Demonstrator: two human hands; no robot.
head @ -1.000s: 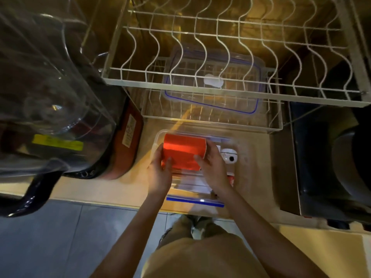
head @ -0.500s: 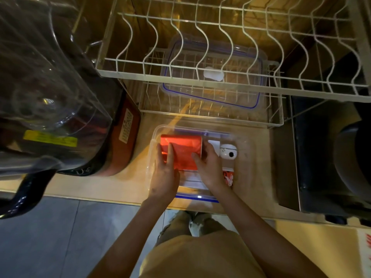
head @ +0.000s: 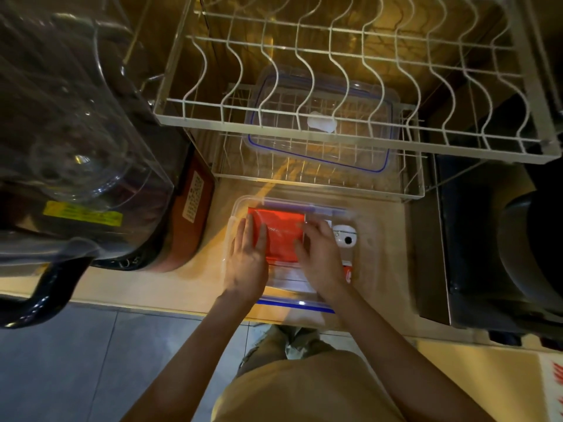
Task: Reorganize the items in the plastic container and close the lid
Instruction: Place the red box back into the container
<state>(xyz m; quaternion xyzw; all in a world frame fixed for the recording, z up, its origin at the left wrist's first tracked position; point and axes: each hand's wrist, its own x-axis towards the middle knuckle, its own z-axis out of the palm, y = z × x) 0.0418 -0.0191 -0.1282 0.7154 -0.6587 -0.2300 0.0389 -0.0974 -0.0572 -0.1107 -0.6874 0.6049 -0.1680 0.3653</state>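
Note:
A clear plastic container (head: pixel 364 248) with a blue front clip sits on the counter near its front edge. Inside its left half lies a flat red box (head: pixel 281 229). My left hand (head: pixel 247 260) rests flat on the box's left side with fingers spread. My right hand (head: pixel 320 254) lies on its right side, fingers curled over the edge. A small white device (head: pixel 344 236) with a dark dot sits in the container right of the box, and a red-printed item (head: pixel 348 273) peeks out below it. The clear blue-rimmed lid (head: pixel 320 126) lies in the lower rack behind.
A white wire dish rack (head: pixel 335 86) with two tiers overhangs the back of the counter. A large clear jug (head: pixel 76 132) and a red-brown appliance (head: pixel 189 226) crowd the left. A dark appliance (head: pixel 502 239) stands on the right. Tiled floor lies below the counter edge.
The red box went from being held tilted above the container to lying flat inside it. Both hands lowered with it and now press on top.

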